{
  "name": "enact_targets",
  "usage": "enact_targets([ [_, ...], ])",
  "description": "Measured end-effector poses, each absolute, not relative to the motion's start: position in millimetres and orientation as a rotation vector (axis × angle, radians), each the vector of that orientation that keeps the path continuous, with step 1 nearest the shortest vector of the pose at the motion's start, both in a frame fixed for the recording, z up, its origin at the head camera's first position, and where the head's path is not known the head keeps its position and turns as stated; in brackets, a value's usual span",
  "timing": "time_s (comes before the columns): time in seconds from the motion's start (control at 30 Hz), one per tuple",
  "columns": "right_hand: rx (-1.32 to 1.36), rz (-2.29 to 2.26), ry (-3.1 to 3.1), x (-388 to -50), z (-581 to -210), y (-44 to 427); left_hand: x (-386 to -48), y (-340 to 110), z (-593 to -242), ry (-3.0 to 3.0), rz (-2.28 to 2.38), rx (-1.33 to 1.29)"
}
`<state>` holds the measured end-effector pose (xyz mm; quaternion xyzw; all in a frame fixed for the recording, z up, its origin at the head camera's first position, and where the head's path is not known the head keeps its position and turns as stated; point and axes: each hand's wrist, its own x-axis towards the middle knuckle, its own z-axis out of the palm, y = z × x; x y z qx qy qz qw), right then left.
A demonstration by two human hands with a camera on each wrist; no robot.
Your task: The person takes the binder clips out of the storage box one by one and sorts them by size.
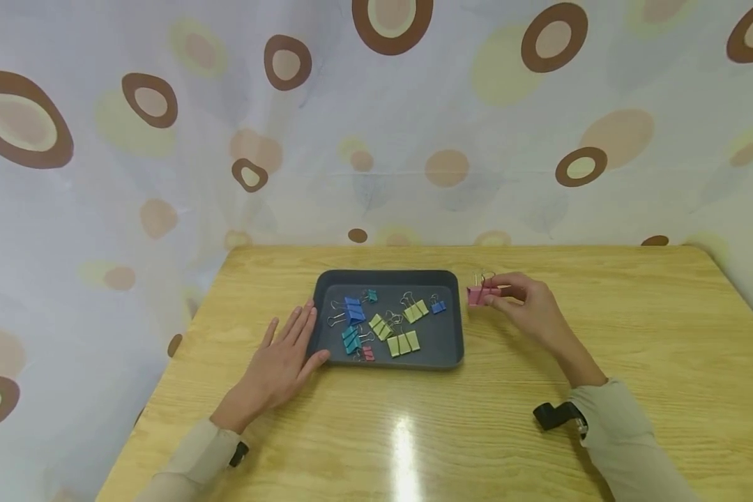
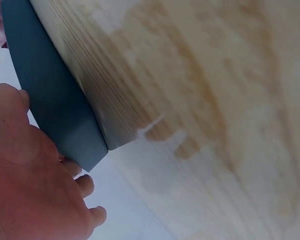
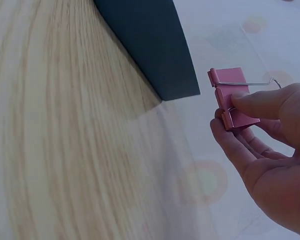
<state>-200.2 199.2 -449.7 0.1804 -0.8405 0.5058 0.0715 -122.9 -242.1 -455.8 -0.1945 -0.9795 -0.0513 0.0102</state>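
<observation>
Between its thumb and fingers my right hand pinches a pink binder clip, just off the right side of a dark tray. The clip's wire handles point up in the head view. My left hand lies with straight fingers against the tray's left rim. Inside the tray are several binder clips: a large blue clip, a teal clip, a small red clip, a yellow clip, a small blue clip and others.
The tray stands on a wooden table. Behind the table hangs a pale cloth with brown and yellow round shapes. Black wrist straps show at the sleeves.
</observation>
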Motion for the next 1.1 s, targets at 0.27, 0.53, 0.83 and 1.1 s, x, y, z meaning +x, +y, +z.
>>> enact_targets([
  [0.27,0.468,1.458,-2.532,-222,-460,212,-125,-241,-455,-3.071,-0.149,-0.607],
  [0.53,0.283,1.44,-2.63,-240,-465,220,-125,-241,-453,-3.069,-0.144,-0.608],
  [0.83,0.189,1.435,-2.702,-247,-472,220,-124,-242,-455,-3.058,-0.151,-0.608],
  [1.1,0.178,1.386,-2.758,-247,-474,220,-124,-241,-455,-3.064,-0.159,-0.603],
])
